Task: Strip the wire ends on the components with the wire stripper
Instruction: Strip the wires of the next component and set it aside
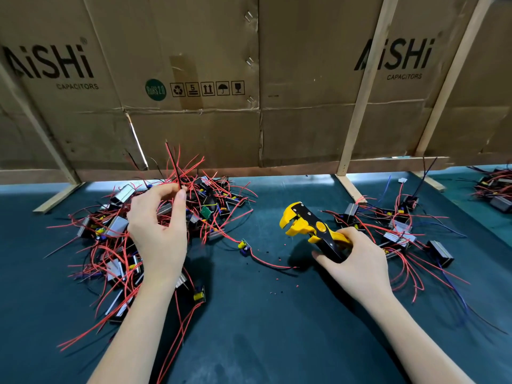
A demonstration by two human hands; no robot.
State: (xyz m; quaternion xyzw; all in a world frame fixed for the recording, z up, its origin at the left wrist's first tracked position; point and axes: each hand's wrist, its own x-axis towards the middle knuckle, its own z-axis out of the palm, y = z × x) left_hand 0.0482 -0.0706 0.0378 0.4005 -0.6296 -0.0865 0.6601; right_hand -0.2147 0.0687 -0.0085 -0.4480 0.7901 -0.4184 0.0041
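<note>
We're at the feed step: left hand (159, 231) pinches a red and a dark wire (174, 166) between thumb and fingers, ends pointing up over the left pile (116, 236). Right hand (357, 261) grips the stripper (313, 228) by its handles; its mouth gapes, nothing in it, well apart from the wires. Next, we judge: bring the ends into the mouth, seat at the blades, squeeze. Hard to tell: which component those wires belong to, lost in the tangle; whether their tips are already bare. Right pile (399, 231) looks done, unconfirmed. Another pile (496, 189) is cut off at the right edge.
</note>
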